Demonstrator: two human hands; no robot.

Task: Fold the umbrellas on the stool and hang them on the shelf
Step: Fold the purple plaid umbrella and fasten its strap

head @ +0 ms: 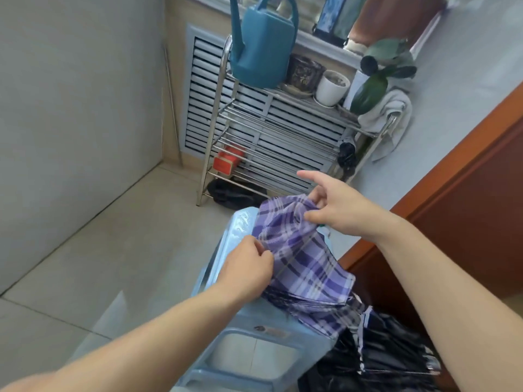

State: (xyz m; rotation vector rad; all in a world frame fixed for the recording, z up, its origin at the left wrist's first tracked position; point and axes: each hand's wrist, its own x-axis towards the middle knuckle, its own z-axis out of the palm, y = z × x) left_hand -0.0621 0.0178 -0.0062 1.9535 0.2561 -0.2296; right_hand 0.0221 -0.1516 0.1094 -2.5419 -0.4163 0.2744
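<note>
Your left hand (249, 264) pinches the near-left edge of the purple plaid umbrella (302, 261), which lies across the light-blue stool (240, 321). Your right hand (336, 205) pinches the canopy's far end, forefinger extended. A black umbrella (382, 352) lies at the stool's near right. The metal shelf (271, 131) stands beyond, carrying a teal watering can (263, 43).

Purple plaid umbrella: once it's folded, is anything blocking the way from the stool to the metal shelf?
Nothing visible blocks it. Both hands, left and right, grip the purple plaid umbrella on the blue stool; only bare floor lies between it and the metal shelf. A towel drapes the shelf's right rail.
</note>
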